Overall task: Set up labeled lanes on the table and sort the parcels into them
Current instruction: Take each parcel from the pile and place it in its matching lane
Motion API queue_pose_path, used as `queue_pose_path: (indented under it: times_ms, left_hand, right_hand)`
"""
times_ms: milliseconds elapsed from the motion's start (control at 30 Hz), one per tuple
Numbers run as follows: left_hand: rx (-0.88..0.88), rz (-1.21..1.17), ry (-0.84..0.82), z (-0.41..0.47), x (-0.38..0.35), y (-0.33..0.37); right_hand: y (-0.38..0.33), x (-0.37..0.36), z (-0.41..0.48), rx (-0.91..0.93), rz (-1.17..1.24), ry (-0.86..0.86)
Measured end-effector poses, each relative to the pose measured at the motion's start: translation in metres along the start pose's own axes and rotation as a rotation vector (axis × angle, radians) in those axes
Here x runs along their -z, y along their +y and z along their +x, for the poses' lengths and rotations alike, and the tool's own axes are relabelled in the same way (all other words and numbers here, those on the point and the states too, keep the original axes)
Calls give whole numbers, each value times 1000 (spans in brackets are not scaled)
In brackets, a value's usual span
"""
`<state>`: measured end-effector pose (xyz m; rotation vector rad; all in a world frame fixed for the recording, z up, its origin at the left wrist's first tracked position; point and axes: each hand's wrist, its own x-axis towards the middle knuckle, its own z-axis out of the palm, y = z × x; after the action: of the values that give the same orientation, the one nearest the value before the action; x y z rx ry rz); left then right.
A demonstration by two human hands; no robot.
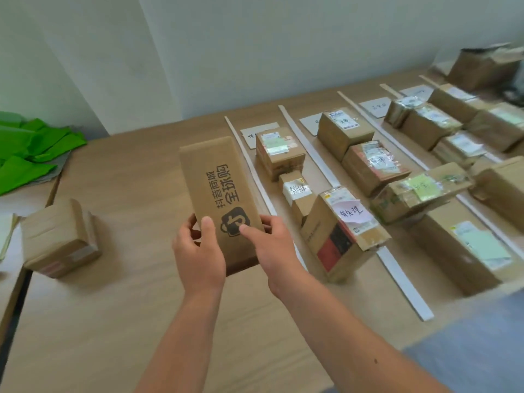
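I hold a long brown cardboard parcel (pixel 218 188) with black printed characters above the wooden table (pixel 119 307). My left hand (pixel 198 256) grips its near left edge, and my right hand (pixel 272 248) grips its near right edge with the thumb on the printed logo. To the right, white strips (pixel 249 165) divide the table into lanes, each with a white label card (pixel 252 134) at the far end. Several labelled parcels fill the lanes, such as the nearest box (pixel 340 231) with a pink note.
A lone taped cardboard box (pixel 59 239) sits on the table at the left. Green bags (pixel 31 154) lie piled at the far left. More boxes (pixel 482 66) stand at the far right corner. The table's near right edge meets grey floor (pixel 467 350).
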<state>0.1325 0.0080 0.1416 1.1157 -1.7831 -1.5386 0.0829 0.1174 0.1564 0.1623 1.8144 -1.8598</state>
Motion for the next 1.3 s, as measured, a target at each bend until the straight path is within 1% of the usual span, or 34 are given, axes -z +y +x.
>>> queue_pose_path:
  times_ms: [67,167,333,400,500,533,633,700,733,833,900,933,1000,1100,1133,1200,1300]
  left_hand:
    - [3,-69,49,-36,-9,7]
    - [32,-161,68,-81,-16,13]
    - [-50,-113,61,-133,-18,26]
    - [-92,-120,27,-142,-15,32]
    - [-145,-243,-34,-148,-4,44]
    - [-131,-283,-60,-147,0,47]
    - [4,-400,-191,-141,11,49]
    - [1,-403,-287,-141,16,54]
    - [-22,-382,-302,-144,18,58]
    - [-57,-361,-230,-149,20,62]
    - [-70,-366,-220,-151,21,64]
    - [-84,-367,-206,-152,22,65]
    - [-106,-402,-172,-150,26,67]
    - [-73,-488,-160,-145,34,71]
    - [-79,-488,-166,-143,36,72]
    - [-90,-510,-190,-139,41,72]
    - [-75,-523,-321,-132,50,80]
  right_hand:
    - [1,29,-19,21,22,-18]
    - [1,67,-44,40,64,-34]
    - [-3,107,-75,91,96,-73]
    - [-6,115,-84,120,121,-84]
    - [-16,121,-93,167,162,-122]
    - [-18,121,-95,190,155,-133]
    - [-19,123,-100,266,120,-173]
    - [-23,124,-104,333,92,-187]
    - [-25,124,-106,377,76,-167]
    - [-31,123,-105,525,-15,-36]
    - [-31,123,-102,580,-110,-30]
    - [-31,123,-102,576,-122,-42]
    - [-33,123,-105,533,-52,-93]
    - [-38,123,-109,412,67,-147]
    - [-39,123,-110,377,117,-192]
    - [-40,121,-111,336,198,-290]
    - [-40,114,-112,362,233,-311]
